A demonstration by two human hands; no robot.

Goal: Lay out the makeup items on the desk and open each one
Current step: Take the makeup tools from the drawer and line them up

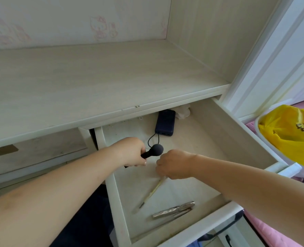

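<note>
Inside the pulled-out drawer (pixel 243 132) under the desk top (pixel 94 77), my left hand (pixel 129 152) grips a black makeup brush (pixel 154 151) by its handle, its round dark head pointing right. My right hand (pixel 174 164) reaches down just right of the brush, fingers curled on the upper end of a thin pale pencil (pixel 152 192) that lies slanted on the drawer floor. A silver metal tool (pixel 174 210), perhaps an eyelash curler, lies near the drawer's front.
A dark blue power bank (pixel 165 124) with a black cord loop lies at the drawer's back beside crumpled white tissue (pixel 183 111). A white bin with a yellow plastic bag (pixel 290 132) stands at the right. A shut drawer (pixel 37 150) is to the left.
</note>
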